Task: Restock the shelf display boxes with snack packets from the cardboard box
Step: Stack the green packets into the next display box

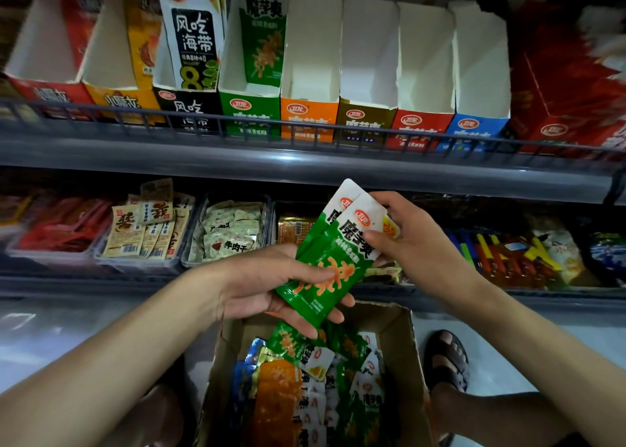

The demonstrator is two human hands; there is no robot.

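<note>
Both hands on green packets (pixel 330 260), white-topped with orange print: left hand (pixel 271 287) cradles them, thumb clamped across; right hand (pixel 411 240) pinches the tops.

dim scene, light from above: white box insides (pixel 369 47) bright, lower shelf (pixel 135 233) in shadow. centre sharp, print on green packets (pixel 327 270) legible. corners smeared, top right worst. wide-angle bows the shelf rail (pixel 305 131). faint glare on floor (pixel 23 321).
</note>
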